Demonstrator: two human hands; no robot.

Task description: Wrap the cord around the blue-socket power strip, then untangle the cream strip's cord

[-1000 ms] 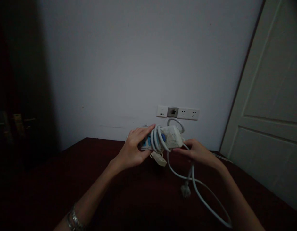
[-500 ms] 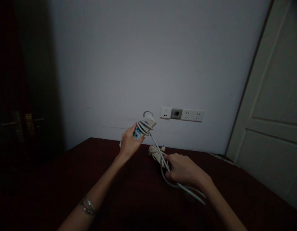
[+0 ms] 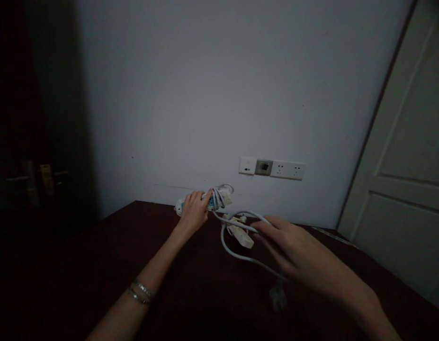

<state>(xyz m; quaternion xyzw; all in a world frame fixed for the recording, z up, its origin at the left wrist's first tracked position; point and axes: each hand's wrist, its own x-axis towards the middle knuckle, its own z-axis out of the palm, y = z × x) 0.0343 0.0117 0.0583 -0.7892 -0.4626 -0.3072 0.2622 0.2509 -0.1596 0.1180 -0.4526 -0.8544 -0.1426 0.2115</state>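
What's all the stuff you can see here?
White power strip with blue sockets: one, white and blue, raised mid-picture.
White cable: one, white, wound round the strip, looping down rightward.
White plug: one, white, at the cable's end, blurred.
Small cream block: one, cream, under the cable loop, unclear.
Dark red wooden table: one, dark red, bottom.
Wall socket panel: one, white and grey, on the wall.
Panelled door: one, white, right.
Shadowed door with brass handle: one, dark, left.
Silver bracelets: two, silver, left wrist.
Left hand: grips the strip.
Right hand: at the cable loop, grip blurred.
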